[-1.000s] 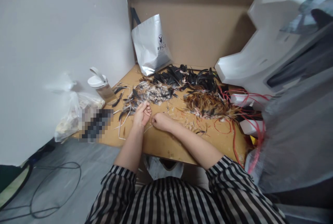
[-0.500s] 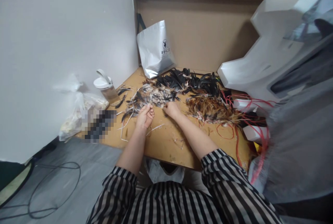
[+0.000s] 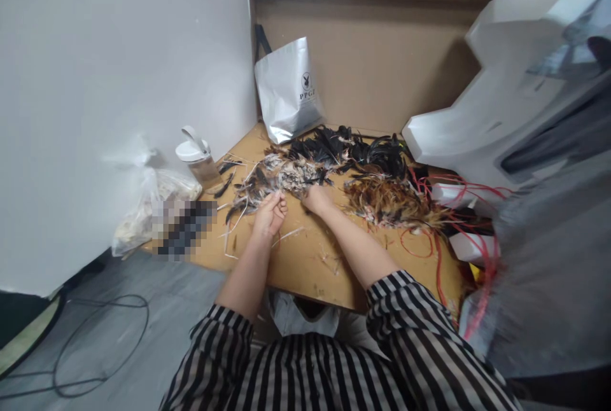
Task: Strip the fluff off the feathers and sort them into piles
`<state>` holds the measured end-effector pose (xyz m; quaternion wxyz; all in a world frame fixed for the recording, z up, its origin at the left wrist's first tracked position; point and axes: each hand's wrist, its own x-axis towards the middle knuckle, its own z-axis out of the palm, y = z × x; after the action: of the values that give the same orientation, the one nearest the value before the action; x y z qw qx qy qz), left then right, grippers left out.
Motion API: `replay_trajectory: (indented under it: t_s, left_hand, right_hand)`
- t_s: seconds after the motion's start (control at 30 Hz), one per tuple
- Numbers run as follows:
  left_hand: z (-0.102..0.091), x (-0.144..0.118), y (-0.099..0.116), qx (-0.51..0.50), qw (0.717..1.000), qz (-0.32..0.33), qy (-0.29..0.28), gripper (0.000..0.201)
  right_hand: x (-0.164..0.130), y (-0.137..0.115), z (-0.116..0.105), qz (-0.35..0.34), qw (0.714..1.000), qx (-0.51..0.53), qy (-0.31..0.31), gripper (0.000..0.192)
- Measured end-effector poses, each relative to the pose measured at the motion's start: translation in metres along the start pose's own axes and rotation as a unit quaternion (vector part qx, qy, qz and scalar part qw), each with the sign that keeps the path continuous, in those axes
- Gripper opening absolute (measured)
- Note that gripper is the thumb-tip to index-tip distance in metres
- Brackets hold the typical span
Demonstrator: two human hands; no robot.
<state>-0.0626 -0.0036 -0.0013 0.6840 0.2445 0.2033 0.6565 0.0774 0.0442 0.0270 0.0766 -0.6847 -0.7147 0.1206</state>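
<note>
My left hand (image 3: 272, 212) is closed in a pinch at the near edge of a heap of mottled grey and brown feathers (image 3: 293, 175); what its fingertips hold is too small to make out. Just to the right, my right hand (image 3: 316, 198) is curled with its fingers against the same heap, and its fingertips are partly hidden. Behind the heap lie long black feathers (image 3: 375, 155). A bundle of golden-brown feathers (image 3: 389, 198) is right of my right hand. Loose pale strips (image 3: 235, 228) are scattered by my left hand.
On the wooden table (image 3: 305, 271) stand a silver bag (image 3: 289, 93) and a lidded cup (image 3: 203, 166). A clear plastic bag (image 3: 143, 207) is at the left edge. Red strings (image 3: 439, 264) trail on the right, near a white curved panel (image 3: 458, 125). A black cable (image 3: 102, 347) lies on the floor.
The whole view has shifted slightly, so things appear a little further right. Both hands stay at the near edge of the mottled heap, with hardly any change in pose.
</note>
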Motion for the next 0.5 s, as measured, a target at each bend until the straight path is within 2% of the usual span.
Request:
replay_trajectory:
  t_s: [0.17, 0.33, 0.5]
  left_hand:
    - [0.002, -0.001, -0.001, 0.033, 0.999, -0.017, 0.002, 0.013]
    - [0.006, -0.004, -0.007, 0.121, 0.992, -0.039, -0.004, 0.016]
    - [0.007, -0.006, -0.013, 0.192, 0.98, -0.048, -0.019, 0.018]
  right_hand:
    - [-0.033, 0.036, -0.017, -0.055, 0.997, 0.037, 0.034, 0.023]
    - [-0.068, 0.056, -0.025, -0.044, 0.993, 0.088, 0.068, 0.027]
    - [-0.072, 0.063, -0.019, -0.043, 0.987, 0.139, 0.072, 0.045]
